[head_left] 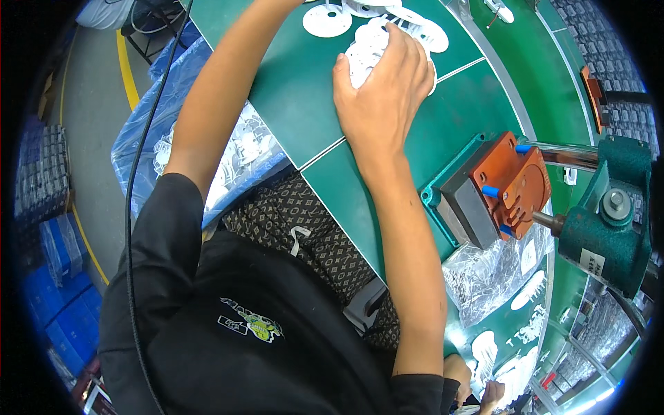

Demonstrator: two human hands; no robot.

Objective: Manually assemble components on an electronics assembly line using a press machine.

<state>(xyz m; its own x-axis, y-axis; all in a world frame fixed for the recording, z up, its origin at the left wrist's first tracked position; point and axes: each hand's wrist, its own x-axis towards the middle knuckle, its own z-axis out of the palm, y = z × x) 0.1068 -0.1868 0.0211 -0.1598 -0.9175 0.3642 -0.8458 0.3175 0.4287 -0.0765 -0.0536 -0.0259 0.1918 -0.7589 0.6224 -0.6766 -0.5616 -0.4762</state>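
Note:
My right hand (pixel 384 97) reaches over the green tabletop, thumb and fingers curled around a cluster of flat white plastic discs (pixel 365 54) with small holes. More white discs (pixel 328 21) lie just beyond and to the left, some overlapping at the top edge. My left arm stretches up to the top edge, where only the wrist and the start of my left hand (pixel 285 4) show. Its fingers are out of the picture, so what it touches is hidden.
A green press (pixel 609 207) with an orange fixture (pixel 519 187) stands right of my forearm, beside a clear plastic bag (pixel 487 277). A blue-lined bin (pixel 245 162) of white pieces sits left. Another person's hand (pixel 492 395) is near white parts at bottom right.

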